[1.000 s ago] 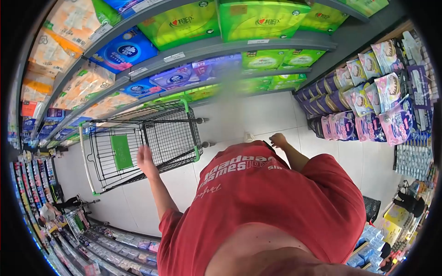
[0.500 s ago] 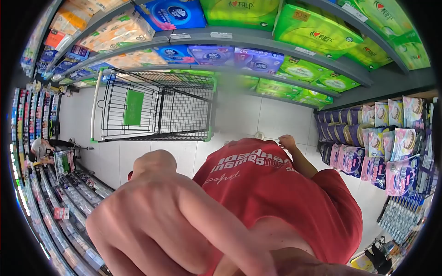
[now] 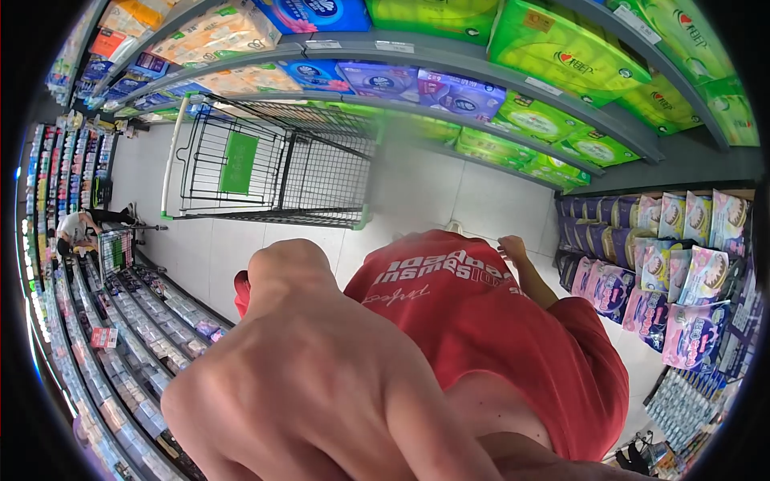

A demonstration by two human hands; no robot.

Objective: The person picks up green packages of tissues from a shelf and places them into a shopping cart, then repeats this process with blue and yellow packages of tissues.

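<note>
My left hand (image 3: 313, 385) is raised very close to the camera at the lower left, its back and knuckles towards me. Its fingers run out past the bottom edge, so their tips and anything they touch are hidden. My right hand (image 3: 510, 247) hangs low beside my body, fingers loosely curled and slightly apart, with nothing visible in it. Between the hands is the red T-shirt (image 3: 497, 337) I wear, with white lettering. Ahead to the left, a wire shopping cart (image 3: 321, 170) with green corners and a green panel stands apart from both hands.
Shelves (image 3: 449, 53) of green, blue and purple tissue packs run across the front. Packaged goods (image 3: 678, 264) hang in rows at the right. Long shelves (image 3: 144, 353) line the left, where another person (image 3: 76, 232) is beside a cart (image 3: 115, 250). The floor (image 3: 425, 180) is pale tile.
The view has tilted slightly, so the cart and shelves sit differently. My left hand has shifted right and looks larger in the frame. My right hand still hangs low.
</note>
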